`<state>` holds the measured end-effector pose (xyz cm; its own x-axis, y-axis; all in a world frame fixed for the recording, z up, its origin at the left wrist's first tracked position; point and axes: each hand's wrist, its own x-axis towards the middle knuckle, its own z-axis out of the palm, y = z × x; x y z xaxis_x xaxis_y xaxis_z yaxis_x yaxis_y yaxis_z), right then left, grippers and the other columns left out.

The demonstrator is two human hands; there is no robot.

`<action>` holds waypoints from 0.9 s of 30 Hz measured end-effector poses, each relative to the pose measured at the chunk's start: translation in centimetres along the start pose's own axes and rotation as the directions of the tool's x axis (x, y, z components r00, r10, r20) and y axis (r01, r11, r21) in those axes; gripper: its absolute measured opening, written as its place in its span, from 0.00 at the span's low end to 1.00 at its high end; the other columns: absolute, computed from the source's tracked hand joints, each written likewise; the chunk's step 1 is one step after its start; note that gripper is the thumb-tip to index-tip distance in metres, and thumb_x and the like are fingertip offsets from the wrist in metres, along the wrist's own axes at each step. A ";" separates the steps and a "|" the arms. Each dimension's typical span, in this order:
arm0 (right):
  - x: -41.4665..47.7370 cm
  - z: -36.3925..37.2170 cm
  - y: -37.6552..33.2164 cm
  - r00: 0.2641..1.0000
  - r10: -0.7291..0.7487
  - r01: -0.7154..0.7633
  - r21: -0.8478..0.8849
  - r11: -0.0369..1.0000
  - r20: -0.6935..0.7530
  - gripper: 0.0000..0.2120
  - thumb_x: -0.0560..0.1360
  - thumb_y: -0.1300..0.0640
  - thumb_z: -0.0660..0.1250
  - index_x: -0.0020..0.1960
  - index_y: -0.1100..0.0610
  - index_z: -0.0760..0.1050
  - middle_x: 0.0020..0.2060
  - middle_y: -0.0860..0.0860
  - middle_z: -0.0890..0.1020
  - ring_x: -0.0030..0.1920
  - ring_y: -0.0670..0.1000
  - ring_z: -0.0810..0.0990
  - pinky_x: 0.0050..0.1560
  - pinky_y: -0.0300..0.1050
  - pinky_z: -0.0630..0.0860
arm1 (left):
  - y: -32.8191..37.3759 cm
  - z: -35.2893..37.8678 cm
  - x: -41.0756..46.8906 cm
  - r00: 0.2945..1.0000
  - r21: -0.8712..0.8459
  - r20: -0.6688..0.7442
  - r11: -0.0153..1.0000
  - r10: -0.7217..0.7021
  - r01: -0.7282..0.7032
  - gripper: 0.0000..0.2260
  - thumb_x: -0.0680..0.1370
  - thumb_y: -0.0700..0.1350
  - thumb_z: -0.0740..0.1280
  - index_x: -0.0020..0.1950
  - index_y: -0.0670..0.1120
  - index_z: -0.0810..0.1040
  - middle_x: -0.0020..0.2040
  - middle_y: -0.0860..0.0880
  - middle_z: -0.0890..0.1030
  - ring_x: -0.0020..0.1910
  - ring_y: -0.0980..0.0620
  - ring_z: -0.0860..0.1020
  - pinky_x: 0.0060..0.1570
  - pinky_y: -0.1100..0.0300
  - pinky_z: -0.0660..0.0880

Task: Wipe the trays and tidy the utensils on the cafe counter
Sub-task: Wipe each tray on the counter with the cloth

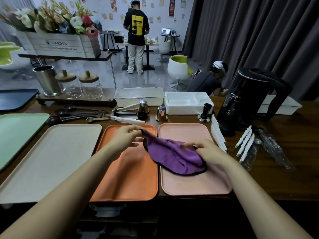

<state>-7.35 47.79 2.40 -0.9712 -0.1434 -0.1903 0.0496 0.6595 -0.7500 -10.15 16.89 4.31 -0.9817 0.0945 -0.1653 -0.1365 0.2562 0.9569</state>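
Two cloth (174,156) edges pinched by left hand (126,137), right hand (209,153).

Both bare forearms reach forward from the lower corners and angle toward each other. The left hand (127,138) sits a little farther out than the right, palm turned inward, thumb and forefinger pinching a corner of the cloth (174,157). The right hand (209,153) lies knuckles-up, fingers curled toward the left hand, gripping the cloth's other end.
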 end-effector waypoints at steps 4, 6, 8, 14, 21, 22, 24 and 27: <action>0.5 0.3 -0.3 0.999 0.042 -0.043 0.015 0.999 0.027 0.16 0.79 0.64 0.61 0.58 0.51 0.84 0.54 0.51 0.85 0.48 0.52 0.80 0.43 0.41 0.76 | -0.6 0.3 -0.1 1.000 -0.066 -0.029 0.998 0.010 -0.012 0.09 0.82 0.47 0.67 0.56 0.45 0.83 0.48 0.50 0.86 0.50 0.51 0.85 0.53 0.54 0.77; 0.8 0.0 -0.3 0.999 0.037 -0.035 -0.071 0.997 0.025 0.12 0.77 0.59 0.68 0.57 0.48 0.83 0.53 0.52 0.86 0.43 0.53 0.80 0.42 0.44 0.77 | -0.5 0.3 -0.1 0.994 0.001 -0.038 0.995 0.098 -0.098 0.07 0.79 0.45 0.72 0.55 0.45 0.83 0.48 0.49 0.84 0.48 0.53 0.83 0.50 0.56 0.77; 0.8 -0.6 -0.5 0.998 -0.005 -0.009 -0.250 0.968 -0.056 0.12 0.76 0.58 0.70 0.58 0.49 0.83 0.56 0.50 0.85 0.46 0.50 0.82 0.52 0.43 0.76 | -0.2 -0.2 0.2 0.977 0.108 -0.046 0.974 0.207 -0.201 0.06 0.77 0.39 0.73 0.54 0.46 0.83 0.47 0.50 0.84 0.44 0.56 0.80 0.47 0.61 0.77; -0.2 -4.5 -2.0 0.901 -0.074 -0.044 -0.260 0.965 -0.427 0.09 0.76 0.56 0.69 0.49 0.44 0.85 0.49 0.47 0.86 0.54 0.52 0.80 0.51 0.45 0.72 | 2.3 -4.4 2.2 0.906 0.302 -0.178 0.897 0.385 -0.322 0.05 0.78 0.42 0.71 0.50 0.51 0.85 0.44 0.52 0.86 0.45 0.56 0.83 0.50 0.55 0.78; -0.1 -8.2 -1.9 0.821 -0.091 0.010 -0.146 0.989 -0.564 0.05 0.76 0.57 0.72 0.44 0.48 0.81 0.50 0.50 0.79 0.51 0.53 0.77 0.51 0.49 0.71 | 5.0 -8.5 2.8 0.882 0.319 -0.231 0.888 0.412 -0.331 0.11 0.81 0.39 0.68 0.62 0.45 0.84 0.52 0.46 0.86 0.51 0.50 0.84 0.58 0.50 0.80; 0.0 -8.4 -1.9 0.816 -0.093 0.024 -0.128 0.992 -0.571 0.04 0.76 0.58 0.72 0.44 0.50 0.82 0.51 0.50 0.78 0.51 0.53 0.77 0.52 0.50 0.72 | 5.2 -8.8 2.9 0.888 0.312 -0.227 0.894 0.400 -0.323 0.11 0.81 0.40 0.68 0.63 0.45 0.83 0.53 0.46 0.86 0.52 0.49 0.84 0.58 0.49 0.80; 0.2 -8.9 -1.6 0.819 -0.092 0.068 -0.063 0.996 -0.566 0.04 0.76 0.57 0.72 0.44 0.50 0.82 0.49 0.49 0.80 0.51 0.54 0.79 0.55 0.55 0.76 | 5.2 -9.8 3.5 0.895 0.348 -0.213 0.886 0.392 -0.306 0.10 0.81 0.41 0.69 0.61 0.46 0.84 0.52 0.47 0.86 0.51 0.48 0.85 0.57 0.45 0.81; 0.1 -9.2 -1.8 0.863 -0.052 0.117 0.098 0.988 -0.503 0.06 0.77 0.60 0.71 0.43 0.52 0.82 0.39 0.49 0.83 0.43 0.52 0.80 0.51 0.53 0.77 | 4.5 -11.0 4.7 0.879 0.519 -0.195 0.806 0.436 -0.285 0.06 0.80 0.42 0.70 0.55 0.47 0.85 0.48 0.48 0.87 0.47 0.46 0.85 0.52 0.46 0.81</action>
<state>-9.68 53.35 9.51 -0.9576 0.2134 0.1935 -0.0414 0.5628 -0.8255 -16.88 7.88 10.45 -0.9481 0.0074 0.3180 0.2382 0.6789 0.6945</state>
